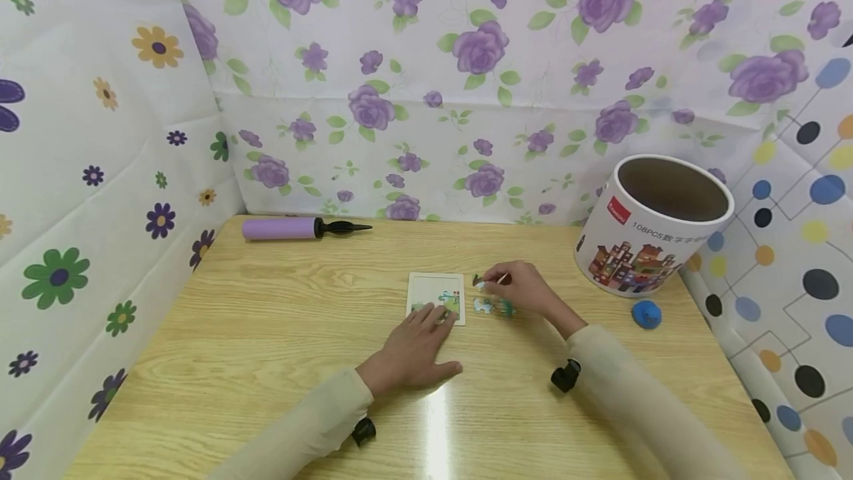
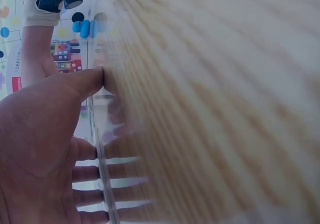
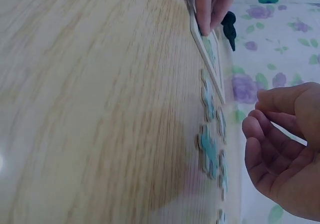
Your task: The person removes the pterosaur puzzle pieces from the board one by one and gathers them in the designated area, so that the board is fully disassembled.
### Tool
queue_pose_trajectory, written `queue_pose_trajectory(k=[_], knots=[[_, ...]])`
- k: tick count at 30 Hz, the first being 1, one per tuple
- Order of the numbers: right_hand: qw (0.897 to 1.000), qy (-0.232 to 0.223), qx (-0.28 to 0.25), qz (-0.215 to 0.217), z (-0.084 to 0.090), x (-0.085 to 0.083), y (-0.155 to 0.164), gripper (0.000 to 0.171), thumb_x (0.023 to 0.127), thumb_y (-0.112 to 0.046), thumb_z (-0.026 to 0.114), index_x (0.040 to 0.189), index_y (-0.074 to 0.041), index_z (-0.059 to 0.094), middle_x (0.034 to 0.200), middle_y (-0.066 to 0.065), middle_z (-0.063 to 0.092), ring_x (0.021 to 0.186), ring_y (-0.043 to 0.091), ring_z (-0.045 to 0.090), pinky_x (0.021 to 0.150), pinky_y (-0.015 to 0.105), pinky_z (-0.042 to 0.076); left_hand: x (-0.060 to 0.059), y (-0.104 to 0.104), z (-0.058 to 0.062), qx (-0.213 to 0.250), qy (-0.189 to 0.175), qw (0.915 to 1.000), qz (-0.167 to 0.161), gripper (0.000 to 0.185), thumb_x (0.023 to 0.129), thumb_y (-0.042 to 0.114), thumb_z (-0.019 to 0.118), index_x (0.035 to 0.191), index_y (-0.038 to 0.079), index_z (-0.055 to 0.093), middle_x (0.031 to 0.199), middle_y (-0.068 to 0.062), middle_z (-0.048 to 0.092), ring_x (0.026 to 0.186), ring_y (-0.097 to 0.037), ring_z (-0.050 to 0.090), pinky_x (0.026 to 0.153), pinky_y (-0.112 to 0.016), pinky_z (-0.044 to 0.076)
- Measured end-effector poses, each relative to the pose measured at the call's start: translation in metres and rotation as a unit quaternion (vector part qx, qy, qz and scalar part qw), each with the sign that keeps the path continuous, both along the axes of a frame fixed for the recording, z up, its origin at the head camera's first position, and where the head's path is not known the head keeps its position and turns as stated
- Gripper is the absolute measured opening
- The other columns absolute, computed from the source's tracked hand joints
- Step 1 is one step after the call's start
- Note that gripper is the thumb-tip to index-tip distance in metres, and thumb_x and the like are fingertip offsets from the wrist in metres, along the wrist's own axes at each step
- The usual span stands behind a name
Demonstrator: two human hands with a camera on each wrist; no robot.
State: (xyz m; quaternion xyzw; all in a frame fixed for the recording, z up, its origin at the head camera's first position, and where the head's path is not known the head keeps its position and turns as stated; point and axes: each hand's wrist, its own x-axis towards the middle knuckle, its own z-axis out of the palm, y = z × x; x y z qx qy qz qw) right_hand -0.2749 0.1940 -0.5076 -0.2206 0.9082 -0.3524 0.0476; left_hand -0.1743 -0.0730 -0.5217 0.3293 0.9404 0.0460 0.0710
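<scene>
Head view: left hand [image 1: 415,347] lies flat, fingers straight, steadying the puzzle board [image 1: 436,297] at table [image 1: 266,332] centre. Right hand [image 1: 526,289], at 3 o'clock of the board, pinches one puzzle piece [image 1: 480,281]; loose pieces [image 1: 492,307] lie just beside it. Good practice: keep the board pinned, lower the piece level.

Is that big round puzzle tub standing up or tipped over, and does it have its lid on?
The puzzle tub stands upright on the table, leaning slightly, with no lid: its dark inside shows through the open top.
</scene>
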Motion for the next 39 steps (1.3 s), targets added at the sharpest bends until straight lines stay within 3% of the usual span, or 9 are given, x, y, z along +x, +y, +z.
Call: queue_pose_trajectory(k=[10,18,31,39], knots=[[0.999,-0.003,-0.006,0.037,-0.007,-0.004,-0.027,0.026,0.099,-0.023,0.071,0.119,-0.008,0.076,0.100,-0.002,0.074,0.089,0.013,0.068,0.079,0.035,0.058,0.007,0.000,0.002,-0.014,-0.001,0.9999,-0.005,0.090,0.100,0.069,0.042,0.162,0.007,0.027,0.169,-0.013,0.023,0.155,-0.035,0.023,0.123,-0.050,0.027],[0.998,0.009,0.013,0.063,-0.012,-0.009,-0.046,0.025,0.097,-0.024,0.073,0.116,-0.009,0.078,0.095,-0.004,0.073,0.083,0.007,0.065,0.076,0.030,0.056,0.010,-0.003,0.001,-0.009,0.008,0.9997,-0.019,0.089,0.102,0.066,0.043,0.162,0.003,0.025,0.168,-0.015,0.024,0.155,-0.034,0.022,0.123,-0.046,0.026],[0.997,-0.005,0.044,0.068,-0.014,-0.017,-0.062,0.019,0.095,-0.025,0.076,0.111,-0.016,0.081,0.099,-0.005,0.075,0.080,0.005,0.063,0.073,0.029,0.054,0.006,-0.005,0.000,-0.015,0.032,0.9987,-0.036,0.087,0.101,0.065,0.045,0.160,0.001,0.031,0.166,-0.017,0.030,0.154,-0.033,0.026,0.124,-0.040,0.025],[0.995,0.005,0.060,0.079,-0.011,-0.017,-0.067,0.020,0.093,-0.024,0.077,0.110,-0.013,0.081,0.095,-0.005,0.073,0.079,0.006,0.061,0.071,0.028,0.052,0.005,-0.007,-0.001,-0.006,0.029,0.9988,-0.038,0.087,0.101,0.065,0.045,0.160,0.001,0.031,0.166,-0.017,0.030,0.154,-0.033,0.026,0.124,-0.040,0.024]])
